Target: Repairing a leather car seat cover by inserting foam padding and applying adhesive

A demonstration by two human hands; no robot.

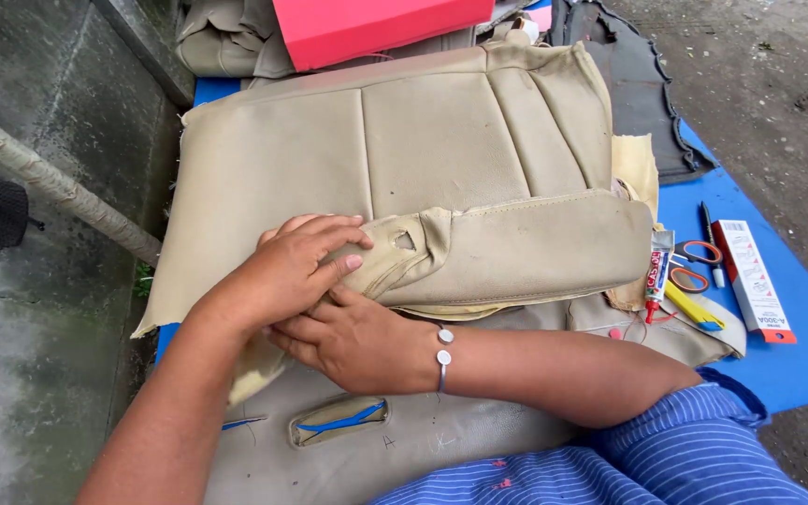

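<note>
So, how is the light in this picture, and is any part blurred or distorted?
Head view: soft, even daylight with no hard shadows or glare; the beige seat cover and both hands, left hand and right hand, are sharp; the edges bend slightly, as the pole at the left shows, likely from a wide lens.

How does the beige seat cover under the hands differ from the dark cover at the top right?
The beige seat cover is tan, lies in the middle, and has a torn hole on its folded edge; the dark cover is charcoal, lies at the far edge, mostly hidden. The left hand and right hand press only the beige one. Both rest on the blue table.
</note>
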